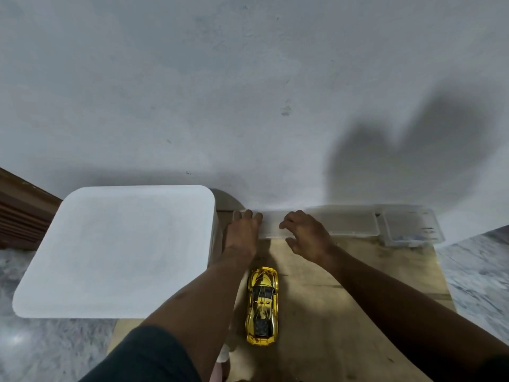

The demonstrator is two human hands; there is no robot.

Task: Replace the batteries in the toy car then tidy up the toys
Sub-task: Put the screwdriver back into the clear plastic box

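A shiny gold toy car (pixel 262 304) stands on its wheels on the wooden board (pixel 344 299), its length running toward the wall. Beyond it, a small clear plastic box (pixel 271 225) lies against the foot of the wall. My left hand (pixel 243 228) grips the box's left end with its fingers curled over the far edge. My right hand (pixel 305 232) holds the right part, fingers bent on top and thumb at the front edge. What the box contains cannot be made out.
A large white lidded bin (pixel 115 249) stands left of the board, close to my left arm. Two more clear boxes (pixel 349 221) (pixel 410 227) line the wall on the right. A small white object (pixel 223 354) shows under my left forearm. Marble floor surrounds the board.
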